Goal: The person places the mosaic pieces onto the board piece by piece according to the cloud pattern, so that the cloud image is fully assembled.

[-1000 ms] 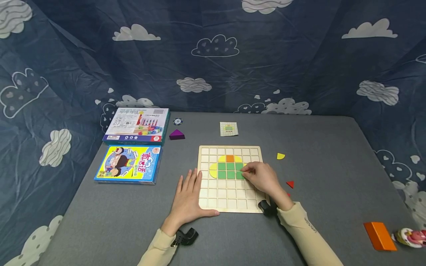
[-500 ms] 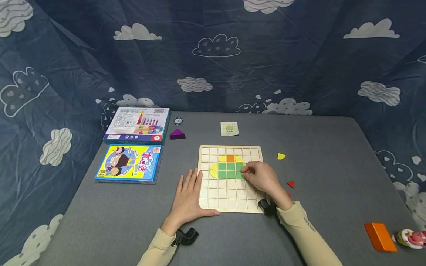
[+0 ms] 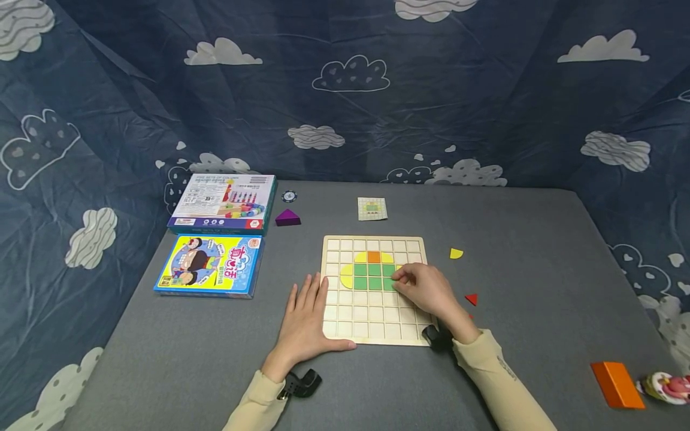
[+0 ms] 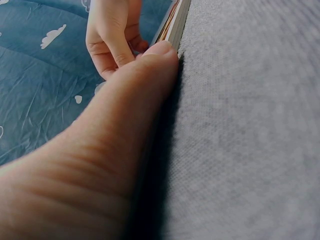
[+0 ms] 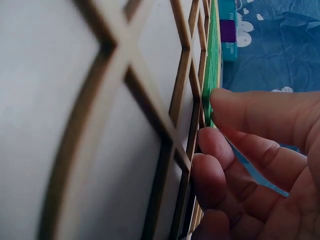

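Fingers of the right hand [image 3: 426, 290] are curling together on the wooden grid board [image 3: 374, 335], their tips touching a green tile [image 3: 388, 283] at the right edge of the coloured block. Left hand [image 3: 304, 317] is lying flat with fingers straight and close together, thumb pressing the board's near-left edge.

Grey table [image 3: 539, 251]: wooden grid board [image 3: 372, 335], two boxes [image 3: 222, 203], loose shape pieces [image 3: 456, 253].

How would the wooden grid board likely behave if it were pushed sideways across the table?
The board looks thin, flat and stiff, so it would probably slide, not tip. The left hand braces its corner, suggesting it shifts easily.
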### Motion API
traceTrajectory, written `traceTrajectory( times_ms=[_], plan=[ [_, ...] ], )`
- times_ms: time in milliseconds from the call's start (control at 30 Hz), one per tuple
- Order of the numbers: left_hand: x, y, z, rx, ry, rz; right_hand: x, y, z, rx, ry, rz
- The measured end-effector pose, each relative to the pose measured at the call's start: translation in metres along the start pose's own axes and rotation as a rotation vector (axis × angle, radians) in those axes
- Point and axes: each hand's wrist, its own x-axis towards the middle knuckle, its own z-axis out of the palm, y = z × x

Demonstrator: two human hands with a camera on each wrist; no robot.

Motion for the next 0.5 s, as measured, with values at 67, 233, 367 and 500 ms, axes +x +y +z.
traceTrajectory(
  times_ms=[67,233,367,500],
  plan=[
    [0.000,0.000,0.000,-0.002,-0.004,-0.002,-0.001,0.002,-0.001,0.013,0.002,-0.018],
    [0.000,0.000,0.000,-0.003,-0.008,-0.001,-0.006,0.009,-0.007,0.043,0.028,-0.029],
    [0.000,0.000,0.000,0.004,-0.002,0.001,-0.009,0.016,-0.015,0.050,0.055,-0.002],
    [-0.001,-0.001,0.000,0.003,0.002,0.003,-0.010,0.024,-0.023,0.032,0.091,0.038]
  ],
)
